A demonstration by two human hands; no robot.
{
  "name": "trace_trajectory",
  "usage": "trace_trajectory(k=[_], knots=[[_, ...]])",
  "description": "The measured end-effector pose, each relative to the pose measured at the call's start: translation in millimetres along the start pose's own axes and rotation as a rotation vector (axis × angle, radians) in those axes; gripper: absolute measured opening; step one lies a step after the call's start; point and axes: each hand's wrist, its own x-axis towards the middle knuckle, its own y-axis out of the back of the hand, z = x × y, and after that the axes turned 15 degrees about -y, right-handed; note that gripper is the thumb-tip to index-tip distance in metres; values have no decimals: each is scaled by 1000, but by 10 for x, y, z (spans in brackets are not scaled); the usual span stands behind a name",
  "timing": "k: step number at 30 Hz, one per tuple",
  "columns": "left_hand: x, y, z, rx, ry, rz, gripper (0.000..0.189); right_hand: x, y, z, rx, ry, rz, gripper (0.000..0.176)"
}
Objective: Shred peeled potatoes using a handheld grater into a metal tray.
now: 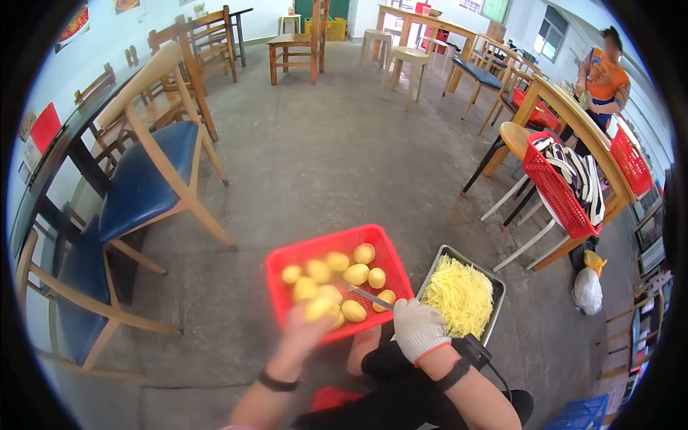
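Observation:
A red plastic basket [278, 266] on the floor holds several peeled yellow potatoes [355, 274]. My bare left hand [304, 335], blurred by motion, is at the basket's near edge with its fingers closed on a potato [319, 309]. My right hand [421, 331] wears a white knitted glove and grips a knife [373, 297], its narrow metal blade pointing left over the basket. Right beside that glove, a metal tray [499, 294] carries a heap of shredded potato [459, 295].
Chairs with blue seats [154, 179] line the left side. At right, a red basket [548, 183] of dark-and-white striped pieces rests on a stool by a wooden table [573, 107]. A person in orange [605, 80] stands behind it. White and black bags [588, 290] lie below.

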Motion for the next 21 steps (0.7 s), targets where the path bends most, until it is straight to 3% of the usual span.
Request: trace_trajectory(k=[2,5,7,14,16,21], knots=[[-32,20,27,27,-36,-16,34,-17,174,-59,-15,-3,-34,14],[3,29,69,-197,-54,10,36,-59,306,-115,27,-5,-58,16],[1,54,63,-535,97,75,38,-125,327,-136,204,15,-61,17],[-25,41,114,-761,76,24,38,-335,372,-231,166,49,-116,19],[-17,87,70,-1052,173,48,32,-337,377,-157,192,36,-82,22],[65,118,-16,-1153,241,82,34,-353,495,-10,216,3,5,29]])
